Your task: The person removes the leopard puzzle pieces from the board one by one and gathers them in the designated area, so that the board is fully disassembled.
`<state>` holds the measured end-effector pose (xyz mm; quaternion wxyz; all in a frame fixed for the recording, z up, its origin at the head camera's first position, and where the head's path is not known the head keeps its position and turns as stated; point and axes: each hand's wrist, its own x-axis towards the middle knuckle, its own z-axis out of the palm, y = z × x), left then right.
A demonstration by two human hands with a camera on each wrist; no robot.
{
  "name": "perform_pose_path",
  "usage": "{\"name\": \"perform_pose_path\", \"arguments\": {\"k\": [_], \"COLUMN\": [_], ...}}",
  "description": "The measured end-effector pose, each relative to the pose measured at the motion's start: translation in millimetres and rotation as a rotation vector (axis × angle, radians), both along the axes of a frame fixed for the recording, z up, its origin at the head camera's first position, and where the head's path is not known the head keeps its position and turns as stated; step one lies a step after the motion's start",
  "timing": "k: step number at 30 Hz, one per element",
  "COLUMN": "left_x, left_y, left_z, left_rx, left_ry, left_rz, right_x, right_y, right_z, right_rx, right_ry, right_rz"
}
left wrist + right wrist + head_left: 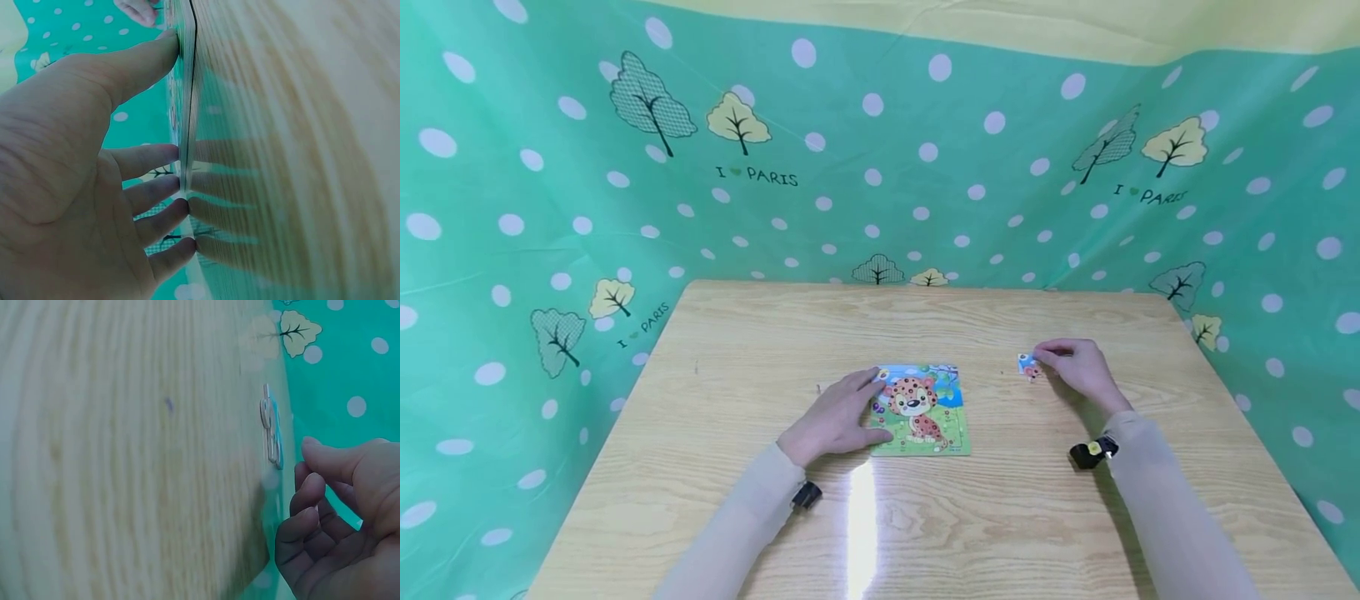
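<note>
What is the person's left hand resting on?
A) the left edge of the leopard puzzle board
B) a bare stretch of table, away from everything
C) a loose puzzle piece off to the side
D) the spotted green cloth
A: the left hand lies with straight fingers against the left edge of the leopard puzzle board; the loose puzzle piece sits by the right hand.

I see a light wooden table (737, 350) with visible grain and a bright glare streak near its front edge. A leopard puzzle board (921, 410) lies flat around the middle, and a small loose puzzle piece (1028, 366) lies to its right, slightly farther.
</note>
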<state>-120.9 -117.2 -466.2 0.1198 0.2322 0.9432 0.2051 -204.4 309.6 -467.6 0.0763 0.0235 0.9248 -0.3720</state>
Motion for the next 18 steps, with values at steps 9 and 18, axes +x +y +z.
{"name": "perform_pose_path", "arguments": {"k": [9,18], "left_x": [0.9,0.9], "left_y": [0.4,0.5], "left_z": [0.6,0.6], "left_rx": [0.003,0.009], "left_ry": [0.001,-0.002], "left_rz": [-0.007,-0.001], "right_x": [0.8,2.1], "right_y": [-21.5,-55.3], "right_z": [4.9,7.4], "right_rx": [-0.025,-0.051], "right_ry": [0.052,0.043], "right_rz": [0.060,0.109]}}
